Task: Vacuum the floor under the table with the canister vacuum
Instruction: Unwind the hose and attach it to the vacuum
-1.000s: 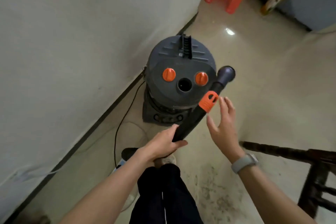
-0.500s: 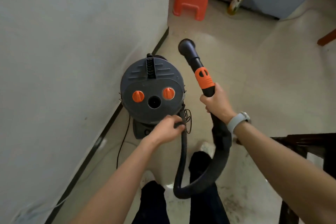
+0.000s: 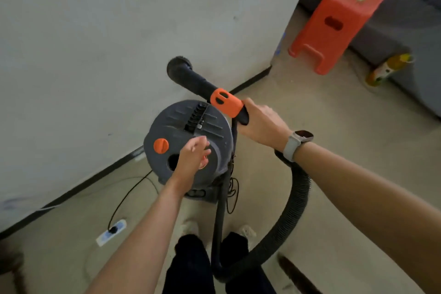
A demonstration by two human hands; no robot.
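Down at the far left, a white power strip lies on the floor by the wall, with the vacuum's black cord plugged in and trailing in a loose arc toward the canister. That slack sits close to the feet; I judge it could catch a shoe or pull the plug out once the machine is dragged away.

Next comes the canister vacuum, standing on the floor beside the wall, its grey lid facing up. One orange knob and a dark port show on top. The left hand hovers over the lid with its fingers loosely curled above a second orange part; whether they pinch it or merely touch it I cannot tell. If this is the switch, starting suction while the nozzle points up at the wall would do nothing for the floor.

To the right, the right hand grips the black wand just behind its orange collar, fingers wrapped round it. The ribbed hose loops low between the legs; stepping forward could snag it and tip the canister.

Further right stand an orange stool and a yellow bottle, well apart. No worktop is clearly in view, so the cleaning proper has not begun.
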